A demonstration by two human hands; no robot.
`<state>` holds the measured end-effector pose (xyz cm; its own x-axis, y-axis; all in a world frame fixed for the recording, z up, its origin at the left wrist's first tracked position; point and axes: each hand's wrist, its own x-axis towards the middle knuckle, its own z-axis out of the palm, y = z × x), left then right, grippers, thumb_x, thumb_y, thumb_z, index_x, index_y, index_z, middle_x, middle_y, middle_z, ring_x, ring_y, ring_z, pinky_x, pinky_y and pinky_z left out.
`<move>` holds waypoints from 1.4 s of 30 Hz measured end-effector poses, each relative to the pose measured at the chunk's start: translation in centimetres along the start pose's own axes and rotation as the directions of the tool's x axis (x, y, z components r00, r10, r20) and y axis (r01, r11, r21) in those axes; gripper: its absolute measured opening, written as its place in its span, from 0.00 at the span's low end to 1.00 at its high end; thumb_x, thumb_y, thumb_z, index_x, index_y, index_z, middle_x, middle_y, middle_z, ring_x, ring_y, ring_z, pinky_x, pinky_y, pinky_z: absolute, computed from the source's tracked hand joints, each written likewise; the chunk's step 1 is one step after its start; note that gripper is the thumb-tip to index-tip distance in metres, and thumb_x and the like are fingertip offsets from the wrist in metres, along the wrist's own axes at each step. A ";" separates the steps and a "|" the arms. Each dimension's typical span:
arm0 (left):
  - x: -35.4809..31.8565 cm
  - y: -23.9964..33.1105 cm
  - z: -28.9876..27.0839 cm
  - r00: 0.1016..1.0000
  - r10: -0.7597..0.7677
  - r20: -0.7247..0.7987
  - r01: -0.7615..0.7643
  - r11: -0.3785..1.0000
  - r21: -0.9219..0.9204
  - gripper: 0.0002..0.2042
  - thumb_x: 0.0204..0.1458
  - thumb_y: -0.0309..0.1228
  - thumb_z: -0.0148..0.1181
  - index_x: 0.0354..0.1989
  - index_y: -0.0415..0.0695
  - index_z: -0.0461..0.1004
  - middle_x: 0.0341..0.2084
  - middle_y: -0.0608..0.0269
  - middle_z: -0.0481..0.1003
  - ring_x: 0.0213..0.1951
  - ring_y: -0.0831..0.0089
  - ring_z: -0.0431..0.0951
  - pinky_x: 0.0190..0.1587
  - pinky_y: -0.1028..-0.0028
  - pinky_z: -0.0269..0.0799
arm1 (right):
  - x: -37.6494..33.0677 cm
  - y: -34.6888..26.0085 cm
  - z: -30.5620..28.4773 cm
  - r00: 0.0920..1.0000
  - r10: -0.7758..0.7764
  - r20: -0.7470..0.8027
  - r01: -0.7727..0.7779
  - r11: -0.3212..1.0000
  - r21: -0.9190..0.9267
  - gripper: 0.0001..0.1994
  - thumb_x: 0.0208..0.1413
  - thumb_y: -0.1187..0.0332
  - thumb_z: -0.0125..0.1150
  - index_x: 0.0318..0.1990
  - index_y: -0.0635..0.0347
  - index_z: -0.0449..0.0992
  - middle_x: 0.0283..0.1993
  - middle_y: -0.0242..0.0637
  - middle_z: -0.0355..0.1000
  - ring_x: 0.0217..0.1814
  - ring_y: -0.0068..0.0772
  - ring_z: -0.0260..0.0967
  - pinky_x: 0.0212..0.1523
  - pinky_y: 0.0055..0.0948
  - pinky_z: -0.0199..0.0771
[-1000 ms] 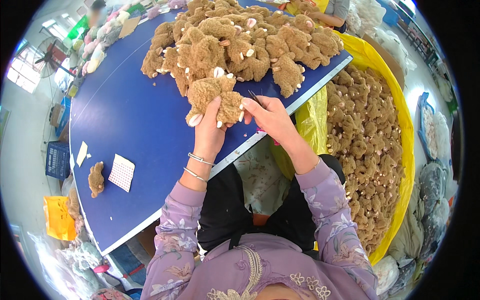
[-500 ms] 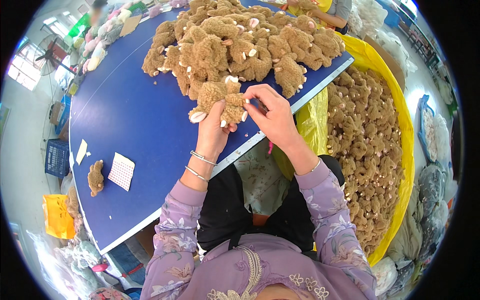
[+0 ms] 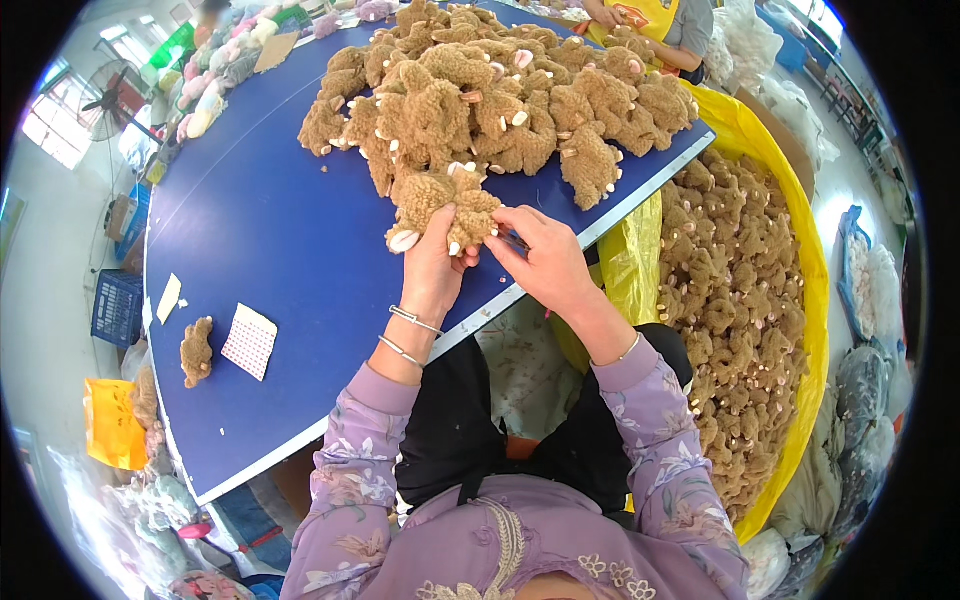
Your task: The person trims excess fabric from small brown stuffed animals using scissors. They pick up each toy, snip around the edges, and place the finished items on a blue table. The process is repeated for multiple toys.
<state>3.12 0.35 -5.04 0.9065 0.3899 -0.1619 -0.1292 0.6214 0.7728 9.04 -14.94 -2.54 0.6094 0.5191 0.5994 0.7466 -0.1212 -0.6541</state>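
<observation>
The left hand (image 3: 437, 268) gripped a brown plush toy (image 3: 440, 203) from below, its fingers clamped around the toy's lower body, holding it just above the near edge of the blue tabletop (image 3: 270, 250). The right hand (image 3: 540, 262) met the toy at its right side, fingers pinched together against the plush; whether anything thin was held between them could not be told. Two thin bangles (image 3: 408, 335) sat on the left wrist.

Just beyond the held toy, a large heap of the same brown plush toys (image 3: 500, 95) covered the far part of the tabletop. To the toy's left, well apart, lay a small squared card (image 3: 249, 341) and beside it a single brown plush piece (image 3: 196, 350) near the tabletop's left edge. To the toy's right, below the tabletop's edge, a yellow bag (image 3: 800, 260) stood open, filled with more brown plush toys (image 3: 735, 320). Another person in a yellow apron (image 3: 650, 22) worked at the tabletop's far side, past the heap.
</observation>
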 end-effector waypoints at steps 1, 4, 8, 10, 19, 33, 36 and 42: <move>-0.2 0.2 0.2 1.000 0.014 -0.012 -0.014 1.000 0.015 0.09 0.59 0.35 0.52 0.38 0.41 0.72 0.25 0.63 0.75 0.20 0.77 0.71 0.20 0.79 0.65 | -0.2 0.0 0.1 0.998 0.064 0.014 -0.064 0.997 0.037 0.10 0.51 0.68 0.64 0.38 0.61 0.73 0.31 0.39 0.73 0.30 0.38 0.73 0.30 0.30 0.71; -1.1 0.5 1.8 0.984 0.179 0.013 -0.179 0.972 0.154 0.08 0.59 0.33 0.52 0.40 0.41 0.71 0.27 0.64 0.75 0.21 0.78 0.71 0.20 0.79 0.65 | 0.0 -0.5 0.0 0.938 0.314 0.146 -0.341 0.909 0.240 0.09 0.54 0.67 0.61 0.34 0.64 0.73 0.27 0.37 0.74 0.27 0.30 0.71 0.28 0.27 0.68; -1.4 0.5 2.3 0.955 0.291 0.059 -0.296 0.934 0.198 0.08 0.59 0.31 0.53 0.41 0.40 0.70 0.29 0.64 0.74 0.24 0.78 0.72 0.21 0.78 0.64 | 0.4 -0.4 -0.4 0.812 0.508 0.288 -0.581 0.646 0.495 0.12 0.60 0.63 0.55 0.30 0.64 0.73 0.25 0.27 0.70 0.24 0.13 0.58 0.25 0.18 0.58; -1.5 0.5 2.5 0.966 0.254 0.040 -0.257 0.956 0.144 0.08 0.59 0.31 0.53 0.43 0.40 0.70 0.30 0.64 0.75 0.26 0.78 0.73 0.21 0.78 0.65 | 0.3 0.5 0.1 0.907 0.420 0.043 -0.391 0.798 0.459 0.13 0.62 0.62 0.53 0.31 0.63 0.73 0.24 0.24 0.67 0.19 0.10 0.51 0.19 0.16 0.52; -1.5 0.5 2.5 0.987 0.154 0.046 -0.159 0.976 0.145 0.10 0.59 0.31 0.52 0.45 0.41 0.69 0.32 0.64 0.75 0.27 0.77 0.73 0.21 0.79 0.64 | 0.6 -0.6 -0.5 0.903 0.420 0.085 -0.380 0.693 0.613 0.07 0.56 0.72 0.61 0.37 0.65 0.70 0.29 0.24 0.67 0.31 0.12 0.62 0.32 0.17 0.64; 0.7 1.3 -0.5 0.980 0.198 -0.036 -0.196 0.980 0.043 0.15 0.58 0.30 0.55 0.52 0.40 0.67 0.43 0.58 0.75 0.43 0.67 0.79 0.42 0.68 0.78 | 0.0 -1.9 -1.6 0.934 0.278 0.223 -0.316 0.936 0.156 0.07 0.47 0.72 0.61 0.29 0.65 0.68 0.20 0.40 0.69 0.22 0.25 0.68 0.26 0.27 0.70; -0.2 1.9 0.4 0.994 0.108 0.033 -0.111 0.989 0.098 0.16 0.59 0.32 0.54 0.53 0.40 0.66 0.43 0.58 0.75 0.42 0.67 0.78 0.41 0.69 0.77 | -0.1 -0.9 -2.0 0.926 0.277 0.256 -0.335 0.916 0.222 0.08 0.45 0.73 0.62 0.28 0.65 0.68 0.20 0.38 0.69 0.22 0.22 0.67 0.26 0.26 0.68; -0.1 2.6 0.8 0.974 0.013 0.226 -0.069 0.967 0.245 0.13 0.62 0.42 0.47 0.43 0.46 0.68 0.38 0.58 0.76 0.33 0.74 0.74 0.31 0.78 0.66 | 1.7 2.4 -11.7 0.822 0.515 -0.244 -0.043 0.484 0.874 0.06 0.54 0.67 0.57 0.32 0.60 0.71 0.31 0.28 0.69 0.22 0.18 0.63 0.20 0.18 0.62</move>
<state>2.98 1.38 -2.52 0.9721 0.2343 -0.0095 -0.0893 0.4071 0.9090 14.95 -24.26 2.34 0.9503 0.1573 0.2687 0.1017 0.6589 -0.7453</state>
